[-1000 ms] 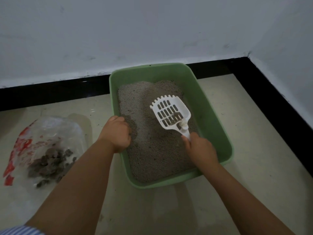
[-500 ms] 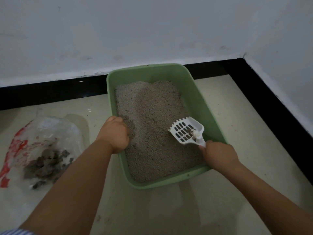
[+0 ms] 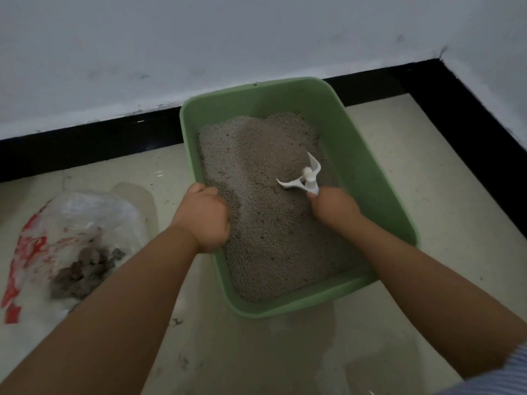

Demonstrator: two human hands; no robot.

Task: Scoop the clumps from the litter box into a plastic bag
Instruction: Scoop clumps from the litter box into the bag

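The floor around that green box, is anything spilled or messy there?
Yes, slightly. Dark specks lie scattered on the pale floor in front of the litter box, probably stray litter. The plastic bag lies slumped open on the left, grey clumps showing inside.

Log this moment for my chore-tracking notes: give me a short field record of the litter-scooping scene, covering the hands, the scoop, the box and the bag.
left hand: grips the near-left rim of the litter box
right hand: holds the scoop handle
scoop: white, blade dug into the litter on the right side of the box, its slots out of sight
litter box: green, on the floor against the wall, filled with grey litter
plastic bag: clear with red print, on the floor left of the box
clumps: dark pile already in the bag
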